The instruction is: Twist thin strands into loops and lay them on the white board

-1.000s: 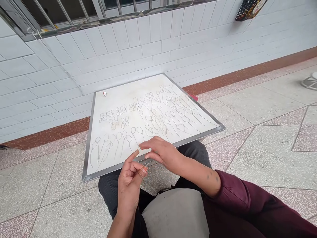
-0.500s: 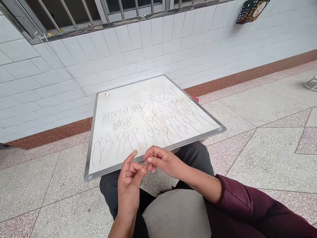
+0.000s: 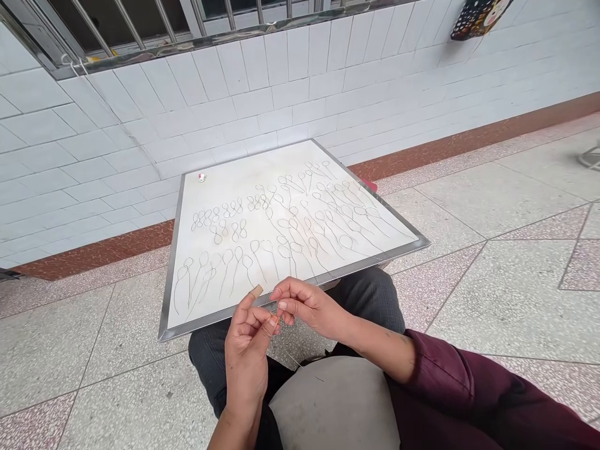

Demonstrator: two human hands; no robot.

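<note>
My left hand (image 3: 250, 350) pinches a thin wire (image 3: 294, 359) between thumb and fingertips, over my lap near the table's front edge. One of its fingers, wrapped in a tan bandage (image 3: 256, 291), points up. My right hand (image 3: 307, 306) meets it at the fingertips, its thumb and fingers closed on the same wire. The wire's tail hangs down toward the grey cloth on my lap. Beyond the hands, many looped wires (image 3: 239, 256) with long tails lie on the white table (image 3: 244, 165). Several figure-eight wires (image 3: 218, 232) lie at its left middle.
A small white and red object (image 3: 201, 177) sits at the table's far left corner. Behind the table stands a tiled wall (image 3: 210, 112) with a barred window. A dark patterned bag (image 3: 480, 19) hangs at the upper right.
Both hands have stayed together at the wire, with only slight finger movement. The wire's hanging tail has shifted a little.
</note>
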